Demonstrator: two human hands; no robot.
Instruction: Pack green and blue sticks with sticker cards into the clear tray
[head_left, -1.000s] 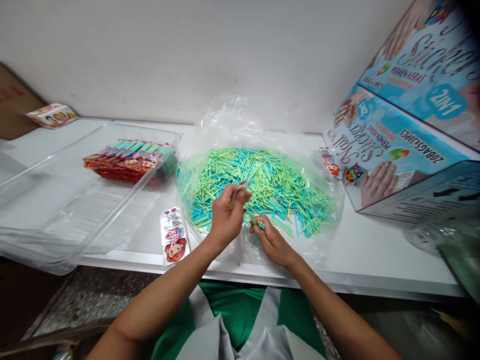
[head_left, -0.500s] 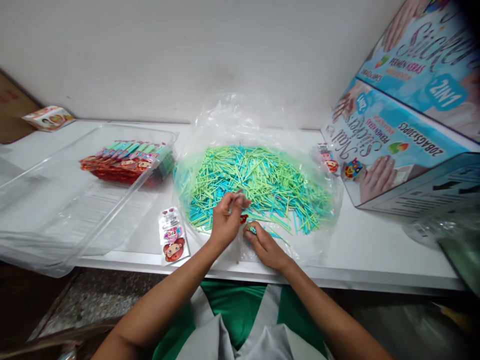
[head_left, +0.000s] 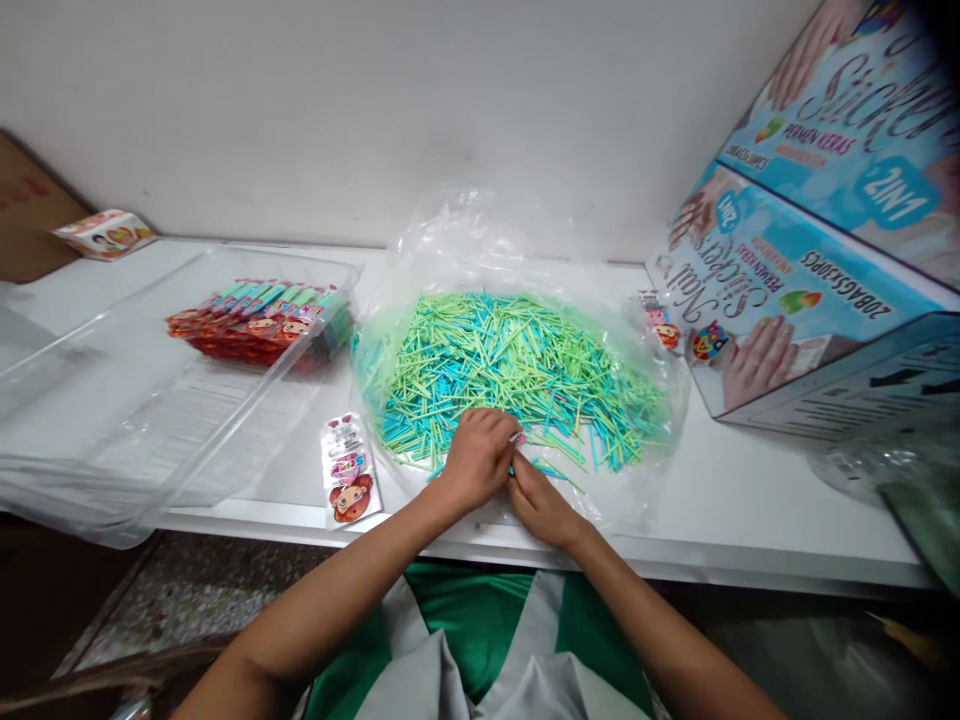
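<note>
Right now both hands are together at the front edge of the bench (head_left: 757, 505), just before a broad heap of thin green and blue sticks (head_left: 517, 350). The left hand (head_left: 480, 455) is curled over with its back upward, its grip pinching a small pink-and-white wrapper (head_left: 519, 438) that pokes out past the fingertips. The right hand (head_left: 544, 505) meets it from the other side, fingers bent in and touching or nearly touching the left; I cannot tell whether its grip is pressed on anything, as the insides of the fingers are hidden. The heap sits inside a clear plastic bag (head_left: 457, 235), its mouth facing the person, with some sticks straggling out beside the right hand. Over to the left, a clear tray (head_left: 214, 480) holds a stack of red packets (head_left: 240, 335) with green and blue ends. Between tray and bag a flat printed packet (head_left: 349, 475) lies near the bench's edge, showing a red-haired cartoon figure. A similar small packet (head_left: 660, 322) is on the right, beside the big blue "Nail Stickers" cartons (head_left: 817, 270).
</note>
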